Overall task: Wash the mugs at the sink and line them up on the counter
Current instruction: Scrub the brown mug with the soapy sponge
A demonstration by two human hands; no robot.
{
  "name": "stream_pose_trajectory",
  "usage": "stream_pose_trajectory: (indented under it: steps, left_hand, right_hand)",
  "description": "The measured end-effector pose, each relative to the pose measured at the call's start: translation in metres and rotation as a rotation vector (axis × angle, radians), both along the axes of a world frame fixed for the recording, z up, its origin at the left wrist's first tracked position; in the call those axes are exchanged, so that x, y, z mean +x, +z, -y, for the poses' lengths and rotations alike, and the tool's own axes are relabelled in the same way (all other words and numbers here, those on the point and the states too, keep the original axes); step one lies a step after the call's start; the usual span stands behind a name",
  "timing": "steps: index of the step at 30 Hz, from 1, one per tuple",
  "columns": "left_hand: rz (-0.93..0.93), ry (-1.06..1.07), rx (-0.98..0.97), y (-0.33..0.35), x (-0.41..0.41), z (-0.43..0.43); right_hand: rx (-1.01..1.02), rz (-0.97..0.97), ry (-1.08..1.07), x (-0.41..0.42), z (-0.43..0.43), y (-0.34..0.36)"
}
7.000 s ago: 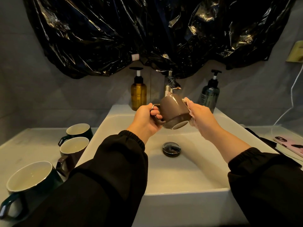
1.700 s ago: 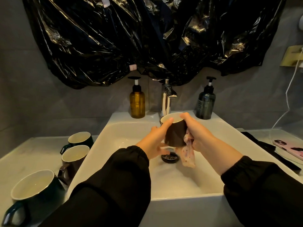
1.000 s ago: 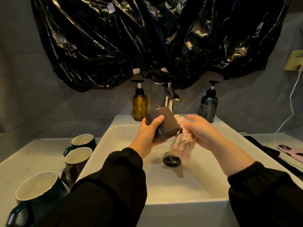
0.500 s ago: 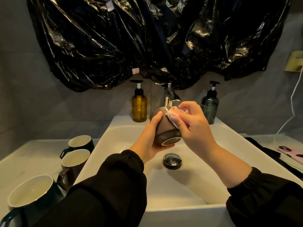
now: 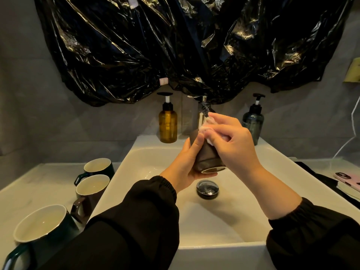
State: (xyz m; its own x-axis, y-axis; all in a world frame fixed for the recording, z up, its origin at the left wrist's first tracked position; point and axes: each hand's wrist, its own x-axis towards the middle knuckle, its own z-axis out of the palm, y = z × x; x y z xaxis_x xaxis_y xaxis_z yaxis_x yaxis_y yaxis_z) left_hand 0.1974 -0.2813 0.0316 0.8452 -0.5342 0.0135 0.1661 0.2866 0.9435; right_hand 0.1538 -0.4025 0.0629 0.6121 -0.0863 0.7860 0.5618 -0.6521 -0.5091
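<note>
cloth has shifted up toward the brown mug base.

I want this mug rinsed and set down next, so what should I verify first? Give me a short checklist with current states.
1. Left hand grip on the brown mug: ok, fingers curl round its side.
2. Mug over the sink: ok, above the basin, mouth tilted toward the camera.
3. Right hand holds the cloth on the mug: ok, pinched against its upper end.
4. Water at the faucet: cannot tell, the right hand hides the spout.
5. Room on the counter by the row of mugs: ok, open surface shows to their left.
</note>
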Motion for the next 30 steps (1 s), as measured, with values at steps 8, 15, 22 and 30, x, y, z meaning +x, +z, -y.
stream_pose_trajectory:
  steps: [8,15,22,30]
  left_hand:
    - [-0.142,0.086,-0.107,0.006,0.000,-0.005]
    - [-0.222,0.091,-0.139,0.011,-0.004,-0.008]
    - [-0.046,0.080,-0.042,0.013,-0.005,-0.008]
    - [-0.001,0.117,-0.034,0.018,-0.008,-0.006]
  right_hand:
    - [-0.129,-0.114,0.192,-0.006,0.000,-0.003]
    - [0.175,-0.220,0.102,0.001,0.007,-0.001]
    - [-0.068,-0.177,0.149,-0.003,-0.007,-0.001]
    - [0.390,-0.433,0.260,0.005,0.002,0.004]
